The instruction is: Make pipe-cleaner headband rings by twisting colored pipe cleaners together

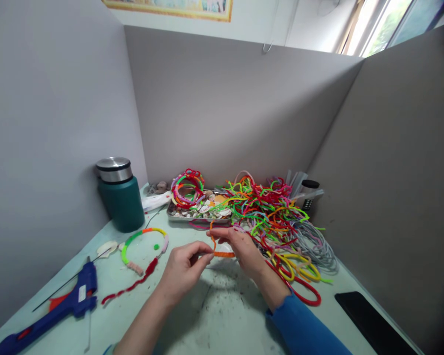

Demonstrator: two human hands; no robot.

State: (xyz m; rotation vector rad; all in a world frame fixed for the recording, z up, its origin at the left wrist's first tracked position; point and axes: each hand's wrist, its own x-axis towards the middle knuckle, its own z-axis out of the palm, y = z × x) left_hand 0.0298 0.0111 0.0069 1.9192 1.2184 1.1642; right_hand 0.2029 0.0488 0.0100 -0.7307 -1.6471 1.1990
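An orange pipe cleaner [224, 255] is coiled tightly along a short length between my hands, and its loose end rises in a bend. My left hand [187, 268] pinches the left end of the coil between thumb and index finger. With its fingertips, my right hand [246, 251] grips the orange strand, while the coil's right end disappears behind the palm. What lies inside the coil is hidden. Left of my hands lies a hoop [125, 249] wrapped in several colours, with a dark red pipe cleaner [133, 287] trailing from it.
A blue glue gun [83, 291] and a green flask [122, 202] stand at left. Behind my hands is a metal tray [187, 219] of buttons with wrapped hoops [174, 190] on it. A tangled pipe-cleaner heap [259, 202], grey wire coils [323, 254] and a black phone-like slab [370, 320] lie right.
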